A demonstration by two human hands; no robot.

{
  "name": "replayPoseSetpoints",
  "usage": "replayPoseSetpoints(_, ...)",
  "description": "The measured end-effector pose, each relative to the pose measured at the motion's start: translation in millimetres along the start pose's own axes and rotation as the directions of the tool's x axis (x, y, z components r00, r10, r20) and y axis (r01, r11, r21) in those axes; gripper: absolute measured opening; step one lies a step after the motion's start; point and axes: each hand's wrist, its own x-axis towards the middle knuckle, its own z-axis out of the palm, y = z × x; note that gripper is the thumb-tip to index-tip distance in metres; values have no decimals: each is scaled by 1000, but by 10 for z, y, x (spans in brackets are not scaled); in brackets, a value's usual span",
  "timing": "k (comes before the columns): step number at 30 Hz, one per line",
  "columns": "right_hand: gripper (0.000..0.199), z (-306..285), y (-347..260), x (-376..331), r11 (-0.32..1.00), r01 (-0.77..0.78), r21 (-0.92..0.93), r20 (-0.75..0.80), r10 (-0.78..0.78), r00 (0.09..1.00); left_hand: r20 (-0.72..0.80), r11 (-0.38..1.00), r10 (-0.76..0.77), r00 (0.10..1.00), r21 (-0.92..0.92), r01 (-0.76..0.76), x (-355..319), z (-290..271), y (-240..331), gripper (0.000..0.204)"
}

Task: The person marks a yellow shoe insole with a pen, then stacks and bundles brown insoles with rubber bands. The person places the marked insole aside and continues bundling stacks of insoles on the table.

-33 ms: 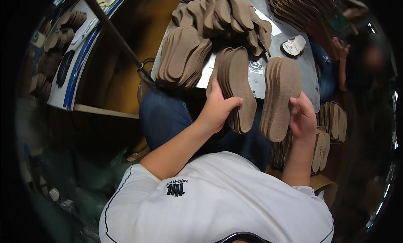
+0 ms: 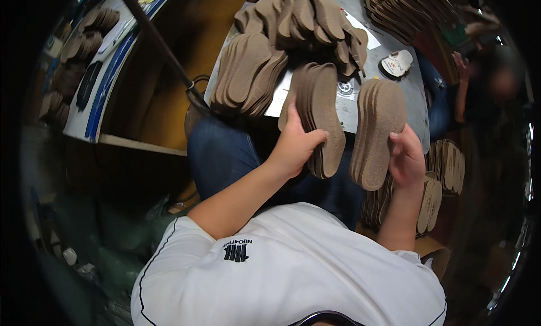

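Both hands are closed on stacks of brown insoles. Left hand (image 2: 296, 143) wraps a fanned stack of insoles (image 2: 321, 117) from the side, thumb across the front and fingers hidden behind it, so how many pieces the grip takes in cannot be told. Right hand (image 2: 406, 160) holds a second stack of insoles (image 2: 377, 132) by its lower edge; only the fingers and the back of the hand show, and the palm side is covered by the stack. The two stacks stand apart, held above the person's lap at the near edge of the grey table (image 2: 414, 89).

On the table lie more insoles: a fanned pile (image 2: 248, 72) to the left and a loose heap (image 2: 307, 16) farther back, which hides most of the tabletop. A small pale piece (image 2: 397, 61) lies near the right rim. Further insoles (image 2: 442, 171) stand in a box low on the right, partly hidden by the right forearm. Another person (image 2: 490, 78) sits at the far right, blurred and cut off by the dark rim. A shelf (image 2: 84, 50) at the left holds dark shapes too dim to identify.
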Motion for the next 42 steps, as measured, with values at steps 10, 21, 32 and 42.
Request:
replayPoseSetpoints(10,58,335,42,90,780,98,-618,-142,-234,962,-38,984,148,988,110,-143,53,228,-77,107)
replayPoseSetpoints(21,60,1033,313,102,-128,193,-973,226,-340,913,15,954,76,997,-293,-68,104,319,-174,99)
replayPoseSetpoints(32,69,593,616,144,489,162,-857,-104,-473,875,215,750,-307,927,-546,374,115,-287,-421,80)
replayPoseSetpoints(42,111,798,1226,18,808,148,-570,199,-39,979,163,879,-267,950,-362,309,-63,-486,-338,85)
